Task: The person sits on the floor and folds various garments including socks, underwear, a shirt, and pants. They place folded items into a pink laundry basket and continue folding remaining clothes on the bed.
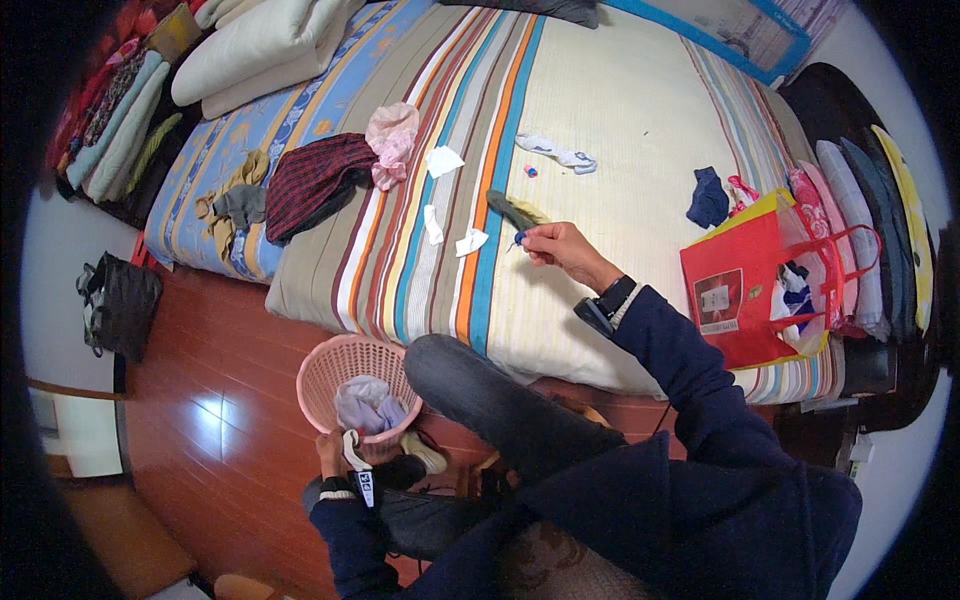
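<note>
Over the striped bed, my right hand [562, 250] is closed, pinching a small dark blue thing [520, 238] whose kind I cannot make out. Just beyond its fingertips lies an olive-green sock-like cloth [512, 210] with a yellowish edge. Down at the lower left, my left hand [330, 453] is closed at the near rim of a pink plastic laundry basket [318, 375]. A narrow white piece [354, 450] shows beside that hand; what its fingers grip is unclear. Pale lilac and white clothing [368, 403] lies inside the basket.
Across the bed [610, 320] lie a white patterned sock [556, 153], white scraps [444, 161], a pink cloth [393, 140], dark red checked clothing [315, 185] and a navy cloth [707, 197]. A red bag [725, 290] stands at right, a dark bag [125, 305] at left.
</note>
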A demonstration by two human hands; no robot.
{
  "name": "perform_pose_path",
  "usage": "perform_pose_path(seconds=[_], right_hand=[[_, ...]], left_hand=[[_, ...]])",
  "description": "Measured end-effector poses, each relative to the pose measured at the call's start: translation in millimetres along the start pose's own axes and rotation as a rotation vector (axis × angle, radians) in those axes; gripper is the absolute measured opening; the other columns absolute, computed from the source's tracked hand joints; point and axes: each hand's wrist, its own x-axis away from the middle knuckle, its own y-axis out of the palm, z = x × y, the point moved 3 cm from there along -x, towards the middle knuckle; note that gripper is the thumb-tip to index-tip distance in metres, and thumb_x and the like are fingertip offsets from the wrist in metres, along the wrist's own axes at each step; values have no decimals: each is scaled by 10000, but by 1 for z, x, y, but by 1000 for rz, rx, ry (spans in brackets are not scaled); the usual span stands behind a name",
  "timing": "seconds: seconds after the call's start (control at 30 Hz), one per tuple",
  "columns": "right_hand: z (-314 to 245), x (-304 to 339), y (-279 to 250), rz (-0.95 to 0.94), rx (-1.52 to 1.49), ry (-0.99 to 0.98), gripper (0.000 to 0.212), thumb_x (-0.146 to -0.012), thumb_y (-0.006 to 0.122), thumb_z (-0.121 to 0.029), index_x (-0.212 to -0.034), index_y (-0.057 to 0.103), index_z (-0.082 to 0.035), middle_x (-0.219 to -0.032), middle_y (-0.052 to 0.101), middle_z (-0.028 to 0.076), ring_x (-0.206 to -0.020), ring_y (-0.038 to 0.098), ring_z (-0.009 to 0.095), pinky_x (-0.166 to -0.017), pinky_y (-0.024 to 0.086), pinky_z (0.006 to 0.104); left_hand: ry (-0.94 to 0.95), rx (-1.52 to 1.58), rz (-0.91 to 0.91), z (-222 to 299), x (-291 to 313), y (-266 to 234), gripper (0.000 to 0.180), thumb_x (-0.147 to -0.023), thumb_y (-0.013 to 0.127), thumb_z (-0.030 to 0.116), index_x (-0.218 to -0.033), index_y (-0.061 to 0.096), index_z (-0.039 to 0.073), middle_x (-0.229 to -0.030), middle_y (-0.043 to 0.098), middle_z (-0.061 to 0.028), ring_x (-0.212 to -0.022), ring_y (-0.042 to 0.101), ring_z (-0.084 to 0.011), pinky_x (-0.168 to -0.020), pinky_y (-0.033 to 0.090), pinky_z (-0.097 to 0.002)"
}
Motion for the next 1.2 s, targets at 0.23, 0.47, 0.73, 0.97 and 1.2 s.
perform_pose_path(seconds=[0.23,0.47,0.73,0.97,1.2], right_hand=[[50,14,-35,-25,182,229,165,-810,685,-149,-746,649,-1,-606,584,12,-490,527,71,-474,462,210],[104,26,-63,254,659,120,54,-718,650,-64,-698,661,-16,-597,622,36,-471,538,101,-477,451,249],[98,26,-33,286,742,-299,111,-713,688,-102,-775,682,-10,-671,652,121,-592,624,183,-579,498,293],[107,18,-27,412,903,-304,82,-692,627,-54,-719,675,6,-690,642,190,-635,642,302,-612,514,367],[95,21,-26,363,1099,-311,113,-683,579,-90,-647,628,6,-678,618,219,-637,616,375,-618,506,424]], left_hand=[[5,17,-17,-46,-57,-11,219,-834,538,164,-720,597,-14,-602,583,-105,-475,556,-237,-413,435,-372],[-15,-67,-51,-39,-50,-12,223,-847,536,169,-731,603,-9,-619,596,-100,-477,560,-217,-406,426,-330],[20,-233,-22,-41,-58,-18,264,-864,513,205,-740,614,-5,-613,608,-105,-499,585,-230,-432,462,-346],[-79,-179,-25,-57,-79,-22,280,-868,494,192,-718,603,-18,-610,612,-113,-507,594,-231,-444,473,-356],[40,-230,-3,-12,-20,-6,284,-825,547,213,-710,652,-24,-654,644,-112,-529,617,-211,-451,465,-354]])
